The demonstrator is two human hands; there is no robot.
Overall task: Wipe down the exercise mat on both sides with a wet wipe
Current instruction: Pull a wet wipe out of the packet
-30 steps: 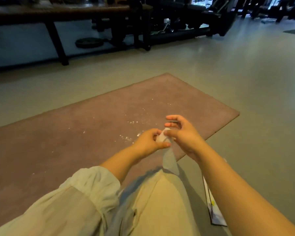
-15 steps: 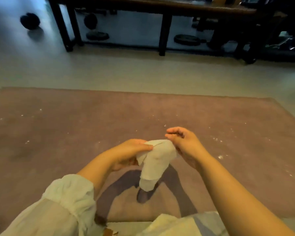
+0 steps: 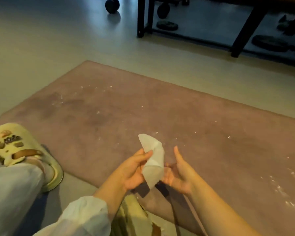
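Note:
A dusty-pink exercise mat lies flat on the pale floor, dotted with white specks, thickest near its right end. Above its near edge my left hand pinches a white wet wipe between thumb and fingers; the wipe is partly unfolded and stands up in a curve. My right hand is just right of the wipe, palm turned up, fingers straight, its palm at the wipe's lower edge. Whether it touches the wipe is unclear.
My left foot in a cream clog rests at the mat's left corner. A black table frame stands beyond the mat, with weight plates under it. A dark dumbbell lies on the floor at the back.
The view has swung left, bringing the clog and the mat's left end into sight. The wipe has opened out; my right hand has let go of it and turned palm up.

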